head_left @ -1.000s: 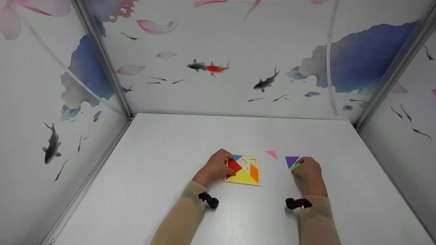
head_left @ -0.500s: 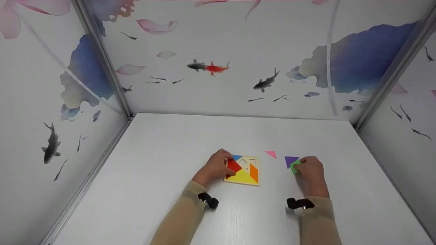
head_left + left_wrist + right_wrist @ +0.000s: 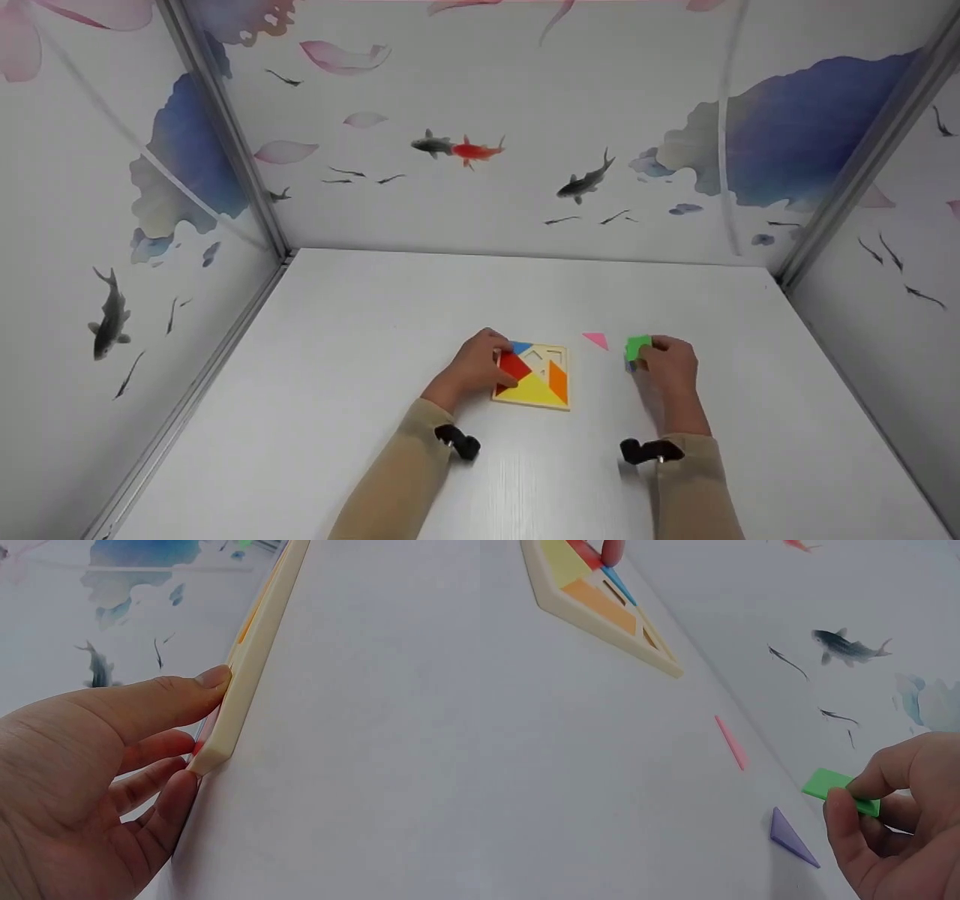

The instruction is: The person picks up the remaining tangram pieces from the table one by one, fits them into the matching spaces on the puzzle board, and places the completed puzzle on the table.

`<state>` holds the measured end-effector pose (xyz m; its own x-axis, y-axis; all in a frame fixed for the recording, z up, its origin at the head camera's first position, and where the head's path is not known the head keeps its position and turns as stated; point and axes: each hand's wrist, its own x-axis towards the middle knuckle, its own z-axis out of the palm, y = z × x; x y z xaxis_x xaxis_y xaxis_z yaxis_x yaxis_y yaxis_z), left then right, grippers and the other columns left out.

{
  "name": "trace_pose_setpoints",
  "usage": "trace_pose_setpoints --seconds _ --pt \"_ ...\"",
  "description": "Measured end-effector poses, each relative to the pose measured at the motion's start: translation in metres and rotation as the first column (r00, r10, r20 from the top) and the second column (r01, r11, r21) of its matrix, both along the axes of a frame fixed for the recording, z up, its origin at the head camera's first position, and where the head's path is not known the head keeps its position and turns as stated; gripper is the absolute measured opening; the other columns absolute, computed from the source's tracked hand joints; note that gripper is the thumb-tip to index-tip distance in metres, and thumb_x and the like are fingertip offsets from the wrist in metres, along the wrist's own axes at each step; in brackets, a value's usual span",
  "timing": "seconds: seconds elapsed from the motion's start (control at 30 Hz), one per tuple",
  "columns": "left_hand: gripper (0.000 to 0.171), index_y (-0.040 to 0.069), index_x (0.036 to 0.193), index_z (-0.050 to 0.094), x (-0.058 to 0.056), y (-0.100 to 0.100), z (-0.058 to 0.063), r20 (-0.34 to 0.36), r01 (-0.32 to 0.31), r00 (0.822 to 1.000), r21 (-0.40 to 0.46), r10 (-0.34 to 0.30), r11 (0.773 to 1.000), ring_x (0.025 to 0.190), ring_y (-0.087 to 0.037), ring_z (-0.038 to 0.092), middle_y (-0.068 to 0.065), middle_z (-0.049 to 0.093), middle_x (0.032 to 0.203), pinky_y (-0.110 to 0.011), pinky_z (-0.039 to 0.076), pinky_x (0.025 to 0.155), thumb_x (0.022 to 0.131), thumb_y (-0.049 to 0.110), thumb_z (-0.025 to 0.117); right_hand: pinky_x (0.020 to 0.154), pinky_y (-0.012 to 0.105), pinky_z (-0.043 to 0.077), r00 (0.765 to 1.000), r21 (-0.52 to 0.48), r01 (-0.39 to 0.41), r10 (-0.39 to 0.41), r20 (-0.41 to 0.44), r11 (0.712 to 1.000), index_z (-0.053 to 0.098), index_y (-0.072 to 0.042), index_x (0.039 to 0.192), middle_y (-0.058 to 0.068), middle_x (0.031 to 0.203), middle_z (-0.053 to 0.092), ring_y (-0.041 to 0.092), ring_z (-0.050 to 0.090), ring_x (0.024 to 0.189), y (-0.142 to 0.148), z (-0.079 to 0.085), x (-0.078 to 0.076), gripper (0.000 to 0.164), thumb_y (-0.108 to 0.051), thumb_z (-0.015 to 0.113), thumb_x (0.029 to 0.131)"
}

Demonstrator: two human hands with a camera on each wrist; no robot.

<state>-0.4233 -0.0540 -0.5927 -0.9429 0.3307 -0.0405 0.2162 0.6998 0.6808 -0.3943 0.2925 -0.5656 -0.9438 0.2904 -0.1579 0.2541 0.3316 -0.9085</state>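
My left hand [image 3: 476, 363] grips the left side of a pale wooden tangram tray [image 3: 531, 406]. In the left wrist view the thumb lies on the rim and the other fingers are at the side. Yellow [image 3: 531, 391], orange [image 3: 558, 382], red [image 3: 514, 365] and blue [image 3: 521, 347] pieces sit in the tray, beside bare recesses at the upper right. Between thumb and fingers, my right hand [image 3: 673, 369] pinches a green tangram piece [image 3: 826, 781], held above the table. A purple triangle [image 3: 787, 836] lies below it, mostly covered in the head view.
A pink triangle [image 3: 598, 340] lies flat between the tray and the right hand. The white table [image 3: 390, 300] meets printed wall panels [image 3: 495, 202] at its back and sides. Each wrist wears a black camera mount [image 3: 459, 442].
My right hand has turned the green piece, lifted it and carried it slightly away and left, over the purple triangle. The left hand and tray stay in place.
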Motion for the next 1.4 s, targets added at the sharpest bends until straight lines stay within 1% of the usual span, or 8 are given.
trace_pose_setpoints --seconds 0.13,0.3,0.53,0.73,0.9,1.13,1.27,1.4 --pt "0.06 0.018 0.137 0.071 0.0 0.0 0.0 0.005 -0.005 1.0 0.005 0.005 1.0 0.127 -0.021 0.056 0.0 0.057 0.142 -0.039 0.049 0.116 0.083 0.031 0.092 0.076 0.021 0.057 1.0 -0.127 0.022 -0.022 0.002 0.992 0.059 0.008 0.144 0.023 0.133 0.063 0.009 0.066 0.086 -0.007 0.001 -0.004 0.049 -0.007 0.06 0.097" --pt "0.06 0.018 0.137 0.071 0.002 0.0 0.001 0.019 -0.018 1.0 0.008 0.018 1.0 0.126 -0.021 0.056 0.0 0.058 0.14 -0.038 0.05 0.115 0.082 0.031 0.092 0.073 0.022 0.057 1.0 -0.127 0.001 -0.001 0.001 0.992 0.061 0.007 0.142 0.019 0.122 0.068 0.01 0.067 0.083 -0.018 0.002 -0.005 0.047 -0.006 0.062 0.097" --pt "0.06 0.017 0.136 0.071 0.0 0.0 0.003 0.0 0.003 1.0 0.016 -0.003 1.0 0.125 -0.021 0.057 -0.001 0.058 0.141 -0.038 0.05 0.115 0.082 0.032 0.092 0.074 0.016 0.056 1.0 -0.162 0.005 -0.008 -0.016 0.987 0.057 0.008 0.146 0.025 0.142 0.059 0.01 0.065 0.09 -0.031 0.002 -0.007 0.049 -0.005 0.058 0.099" --pt "0.06 0.016 0.136 0.071 0.002 -0.002 0.0 0.005 0.013 1.0 0.01 -0.013 1.0 0.123 -0.02 0.058 -0.001 0.058 0.139 -0.037 0.05 0.113 0.082 0.033 0.092 0.075 0.017 0.056 0.999 -0.181 -0.041 0.036 -0.031 0.983 0.055 0.011 0.147 0.027 0.143 0.058 0.012 0.064 0.096 -0.041 -0.001 -0.009 0.049 -0.001 0.054 0.1" --pt "0.059 0.015 0.136 0.071 0.001 -0.001 -0.001 -0.004 0.003 1.0 0.027 -0.003 1.0 0.122 -0.02 0.057 0.0 0.058 0.138 -0.037 0.05 0.113 0.083 0.032 0.092 0.077 0.018 0.056 0.999 -0.209 -0.026 0.02 -0.033 0.978 0.053 0.007 0.151 0.027 0.148 0.056 0.019 0.062 0.105 -0.054 0.008 -0.016 0.049 -0.003 0.054 0.103" --pt "0.059 0.018 0.136 0.071 0.003 0.0 0.002 0.015 -0.011 1.0 0.038 0.011 0.999 0.123 -0.018 0.056 0.003 0.058 0.138 -0.036 0.05 0.113 0.082 0.032 0.092 0.085 0.019 0.059 0.998 -0.218 0.003 0.01 0.057 0.976 0.052 -0.001 0.155 0.02 0.152 0.053 0.024 0.059 0.113 -0.074 0.015 -0.026 0.049 -0.009 0.058 0.107" --pt "0.061 0.017 0.136 0.071 0.003 0.0 0.002 0.01 -0.007 1.0 0.032 0.007 0.999 0.122 -0.019 0.057 0.002 0.058 0.137 -0.036 0.05 0.112 0.082 0.032 0.093 0.085 0.02 0.061 0.999 -0.22 -0.029 0.037 0.036 0.975 0.054 0.0 0.153 0.021 0.146 0.056 0.026 0.059 0.114 -0.082 0.013 -0.029 0.048 -0.007 0.061 0.106" --pt "0.061 0.017 0.137 0.071 0.002 -0.005 0.002 0.005 -0.009 1.0 0.026 0.009 1.0 0.122 -0.019 0.057 0.001 0.058 0.138 -0.036 0.05 0.112 0.082 0.032 0.093 0.081 0.022 0.062 0.999 -0.217 -0.053 0.051 -0.015 0.975 0.062 -0.001 0.145 0.018 0.127 0.062 0.022 0.065 0.102 -0.094 0.009 -0.033 0.042 -0.005 0.066 0.103"
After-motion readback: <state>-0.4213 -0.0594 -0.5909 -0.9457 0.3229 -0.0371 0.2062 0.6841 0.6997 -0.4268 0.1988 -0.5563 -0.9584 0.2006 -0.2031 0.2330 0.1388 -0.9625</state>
